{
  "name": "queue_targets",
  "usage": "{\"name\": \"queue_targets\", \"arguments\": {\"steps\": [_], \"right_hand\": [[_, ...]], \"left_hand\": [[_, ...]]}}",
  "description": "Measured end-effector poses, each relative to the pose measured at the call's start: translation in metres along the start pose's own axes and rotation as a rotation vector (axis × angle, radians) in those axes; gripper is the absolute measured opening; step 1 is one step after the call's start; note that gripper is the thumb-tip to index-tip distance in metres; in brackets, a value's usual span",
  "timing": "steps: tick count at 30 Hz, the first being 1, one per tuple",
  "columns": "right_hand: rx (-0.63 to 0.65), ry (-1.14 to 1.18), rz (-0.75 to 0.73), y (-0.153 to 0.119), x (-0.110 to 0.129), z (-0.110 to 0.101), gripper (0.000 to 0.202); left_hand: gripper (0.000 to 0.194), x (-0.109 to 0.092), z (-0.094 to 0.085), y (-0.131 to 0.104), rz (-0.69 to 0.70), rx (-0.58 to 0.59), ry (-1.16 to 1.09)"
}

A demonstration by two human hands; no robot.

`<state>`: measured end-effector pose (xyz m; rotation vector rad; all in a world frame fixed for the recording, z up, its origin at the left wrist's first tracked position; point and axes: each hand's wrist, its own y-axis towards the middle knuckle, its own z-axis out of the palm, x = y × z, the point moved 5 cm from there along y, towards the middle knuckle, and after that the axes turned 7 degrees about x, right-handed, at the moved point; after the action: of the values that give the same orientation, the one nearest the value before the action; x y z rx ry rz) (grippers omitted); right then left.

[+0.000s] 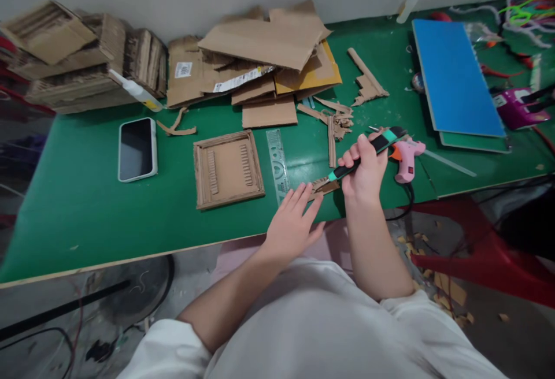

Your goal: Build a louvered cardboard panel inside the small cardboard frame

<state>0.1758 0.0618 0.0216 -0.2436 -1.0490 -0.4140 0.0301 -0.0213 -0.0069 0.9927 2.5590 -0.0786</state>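
Note:
My right hand (363,168) is wrapped round a black and teal utility knife (385,138), its tip pointing down and left. Beneath the tip lies a small strip of corrugated cardboard (327,188) near the table's front edge. The fingers of my left hand (295,217) are stretched out and rest at the strip's left end, partly hiding it. A clear plastic ruler (277,162) lies just left of the strip. Further left is a shallow square cardboard tray (229,165) with two rows of small ridged cardboard pieces inside.
A pink glue gun (407,159) lies right of my right hand. Cardboard scraps (342,122) are behind it, with stacked cardboard sheets (260,38) by the wall. On the left are a phone (137,149), a glue bottle (141,93) and piled cardboard trays (82,67). A blue board (457,75) lies right.

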Motion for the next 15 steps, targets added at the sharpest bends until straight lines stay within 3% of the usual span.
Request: {"name": "queue_targets", "arguments": {"steps": [15], "right_hand": [[-0.013, 0.020, 0.019, 0.0012, -0.0050, -0.0082, 0.030]], "left_hand": [[0.049, 0.0012, 0.0011, 0.0003, -0.015, -0.019, 0.000]]}}
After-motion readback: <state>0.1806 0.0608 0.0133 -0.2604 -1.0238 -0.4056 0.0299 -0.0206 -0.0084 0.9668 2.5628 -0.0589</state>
